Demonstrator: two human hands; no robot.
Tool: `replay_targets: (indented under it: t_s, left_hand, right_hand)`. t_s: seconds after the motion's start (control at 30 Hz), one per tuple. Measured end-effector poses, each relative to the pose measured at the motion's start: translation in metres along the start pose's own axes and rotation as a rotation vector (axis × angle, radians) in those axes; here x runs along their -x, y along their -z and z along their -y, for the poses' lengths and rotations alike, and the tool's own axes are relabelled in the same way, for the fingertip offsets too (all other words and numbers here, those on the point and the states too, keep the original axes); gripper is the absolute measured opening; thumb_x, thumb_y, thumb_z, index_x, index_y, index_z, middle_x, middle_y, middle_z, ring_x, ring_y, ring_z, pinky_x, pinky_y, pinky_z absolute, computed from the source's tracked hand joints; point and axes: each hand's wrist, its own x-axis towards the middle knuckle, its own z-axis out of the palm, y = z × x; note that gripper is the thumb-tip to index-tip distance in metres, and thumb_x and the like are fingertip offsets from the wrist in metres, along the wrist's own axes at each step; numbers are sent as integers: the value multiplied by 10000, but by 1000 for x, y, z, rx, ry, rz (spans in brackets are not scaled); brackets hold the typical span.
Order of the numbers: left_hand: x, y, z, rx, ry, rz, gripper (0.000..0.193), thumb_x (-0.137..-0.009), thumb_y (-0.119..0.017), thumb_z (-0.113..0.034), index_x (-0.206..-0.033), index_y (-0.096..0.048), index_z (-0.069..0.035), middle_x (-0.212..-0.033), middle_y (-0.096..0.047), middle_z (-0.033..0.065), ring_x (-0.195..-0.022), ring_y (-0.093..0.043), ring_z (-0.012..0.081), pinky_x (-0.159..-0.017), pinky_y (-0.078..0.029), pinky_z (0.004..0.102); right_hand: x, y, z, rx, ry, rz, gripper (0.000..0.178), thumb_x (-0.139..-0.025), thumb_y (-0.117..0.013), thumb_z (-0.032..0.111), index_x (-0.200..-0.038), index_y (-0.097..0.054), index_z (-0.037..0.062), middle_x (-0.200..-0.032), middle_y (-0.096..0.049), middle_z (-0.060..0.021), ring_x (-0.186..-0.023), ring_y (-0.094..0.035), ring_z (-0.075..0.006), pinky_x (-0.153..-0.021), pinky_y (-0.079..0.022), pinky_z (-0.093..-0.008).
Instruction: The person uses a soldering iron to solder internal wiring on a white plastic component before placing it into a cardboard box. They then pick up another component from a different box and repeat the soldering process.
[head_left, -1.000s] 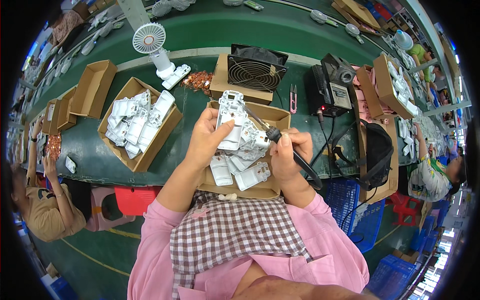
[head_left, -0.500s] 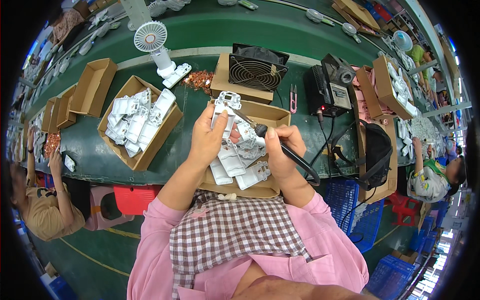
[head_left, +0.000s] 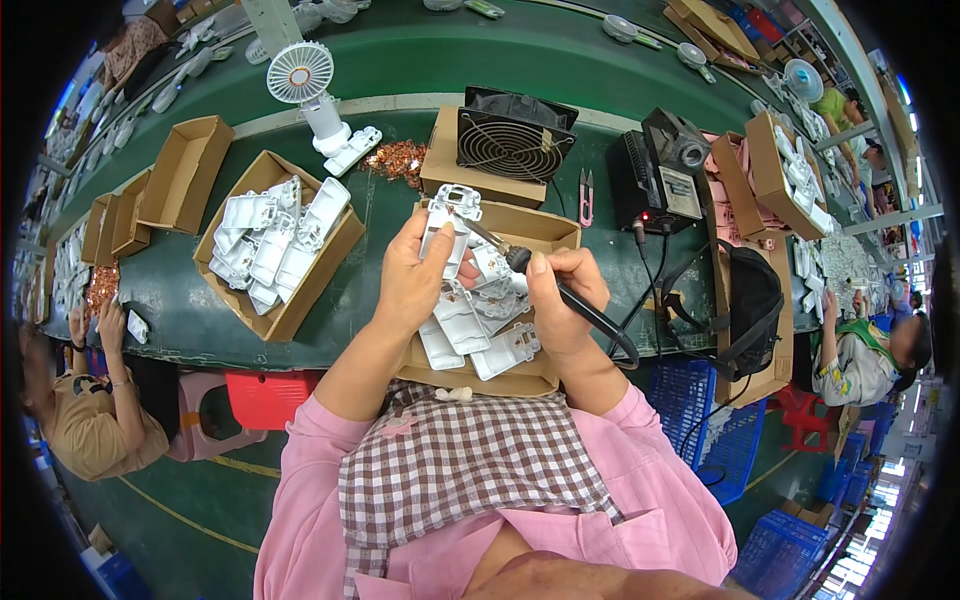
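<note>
Take the held white housing as the clock's centre: down at six o'clock, nearest of all, sits the checked apron (head_left: 465, 460). Just beyond it, here's a cardboard tray (head_left: 548, 234), spreading between four and six, with loose white housings (head_left: 460, 325) piled inside.

Over that tray, the hands! The left hand (head_left: 408, 275) grips the held white housing (head_left: 452, 210) from seven o'clock, thumb across its face and fingers partly hidden behind. In from four comes the right hand (head_left: 565, 300), fingers closed firmly round a soldering iron (head_left: 518, 259). Its thin metal tip is right at the housing; touching or just short, I cannot tell.

Out at nine on the green bench (head_left: 180, 290), a cardboard box (head_left: 325, 265) brims with more white housings. Near three, pink-handled snips (head_left: 586, 208) lie beside a black power unit (head_left: 660, 180) showing a red light, and a black bag (head_left: 755, 310) slumps just past three.

Between ten and eleven, copper-coloured bits (head_left: 395, 162) lie heaped, a white handheld fan (head_left: 300, 72) standing beyond. At one, a black square fan (head_left: 512, 140) leans on a carton; farthest, at twelve, runs a green belt (head_left: 430, 50).
</note>
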Motion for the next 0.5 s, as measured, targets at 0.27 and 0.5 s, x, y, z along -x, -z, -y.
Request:
replay_targets:
  t_s: [0.27, 0.5]
  left_hand:
    - [-1, 3, 3, 25, -2, 16, 181, -971, -484, -143, -1062, -547, 0, -855, -640, 90, -673, -636, 123, -593, -546, 255]
    - [-3, 2, 7, 9, -70, 27, 179, -965, -497, -128, -1057, -565, 10, -854, -649, 56, -746, -626, 101, -679, -537, 253]
  right_hand:
    - [0, 1, 0, 14, -5, 6, 150, -844, -679, 71, -803, -554, 0, -662, -592, -16, -572, -483, -30, -504, -405, -205]
    - [1, 2, -2, -86, -22, -9, 154, -857, -677, 82, -823, -555, -6, -697, -605, -24, -603, -498, -37, -533, -423, -206]
